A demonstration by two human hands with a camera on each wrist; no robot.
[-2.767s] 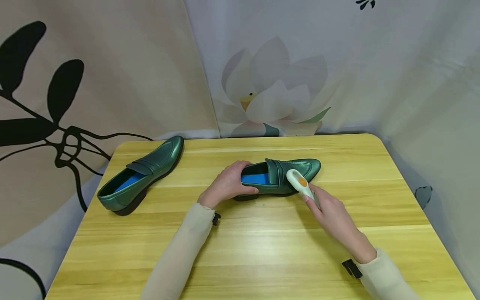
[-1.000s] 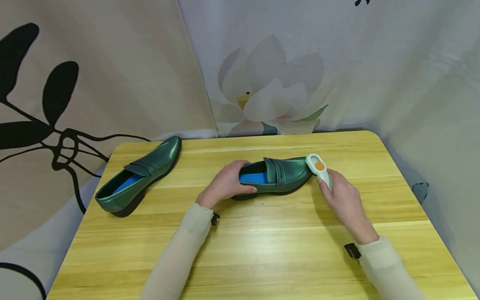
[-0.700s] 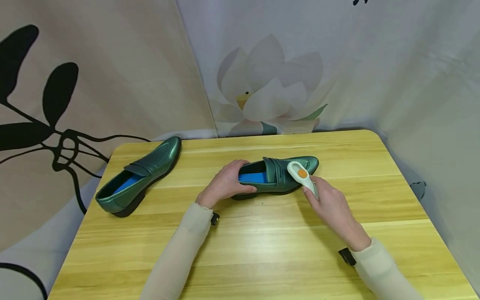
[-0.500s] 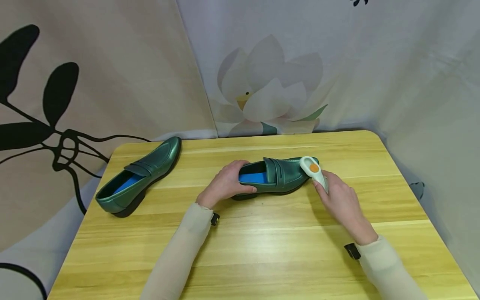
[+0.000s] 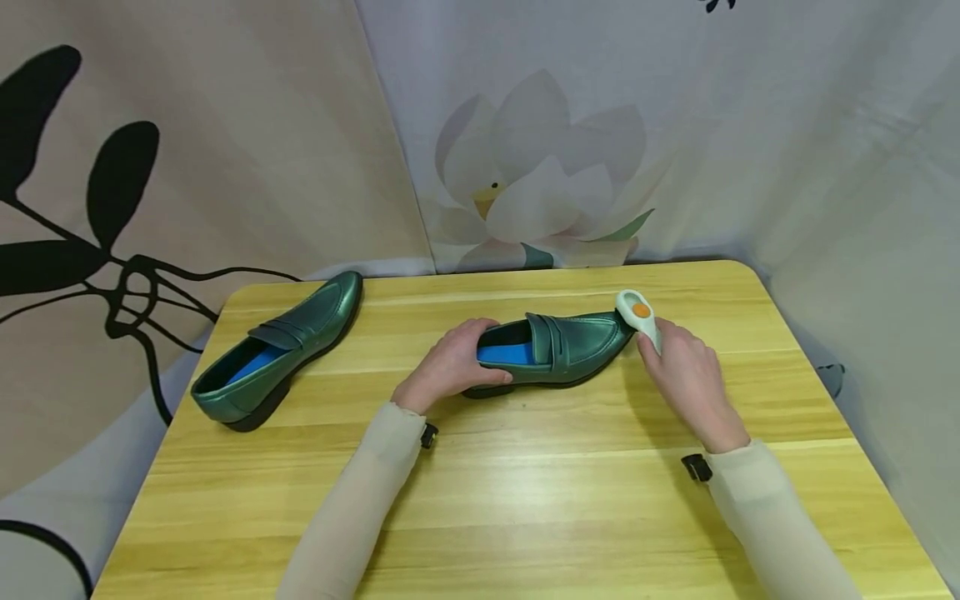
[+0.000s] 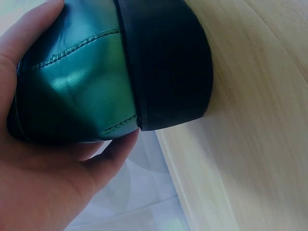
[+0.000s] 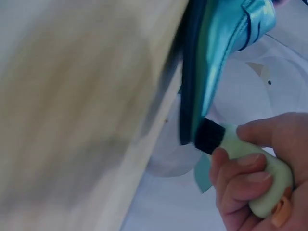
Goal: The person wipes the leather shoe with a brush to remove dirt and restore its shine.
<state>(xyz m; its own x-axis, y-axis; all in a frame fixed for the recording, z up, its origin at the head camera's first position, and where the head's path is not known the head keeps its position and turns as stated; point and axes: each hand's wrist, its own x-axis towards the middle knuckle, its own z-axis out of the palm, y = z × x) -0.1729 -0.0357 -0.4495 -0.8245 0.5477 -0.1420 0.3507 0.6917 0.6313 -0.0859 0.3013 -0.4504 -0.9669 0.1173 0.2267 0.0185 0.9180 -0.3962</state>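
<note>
A green loafer (image 5: 585, 342) with a blue insole stands on the wooden table, its toe pointing right. My left hand (image 5: 453, 367) grips it round the back; in the left wrist view, thumb and fingers wrap the green upper above the black heel (image 6: 173, 72). My right hand (image 5: 690, 375) holds a small pale-handled shoe brush (image 5: 632, 302) with an orange button, its head at the tip of the toe. The right wrist view shows the brush's short black bristles (image 7: 210, 136) right at the toe, the fingers curled round the handle.
The matching green loafer (image 5: 281, 350) sits at the table's left side, toe towards the back. A patterned curtain (image 5: 547, 167) hangs close behind the wooden table (image 5: 525, 500). Both sleeved wrists carry small black camera mounts.
My right hand has swept the brush back and forth between the vamp and the toe, and now has it farther out at the toe tip. My left hand and both loafers have stayed put.
</note>
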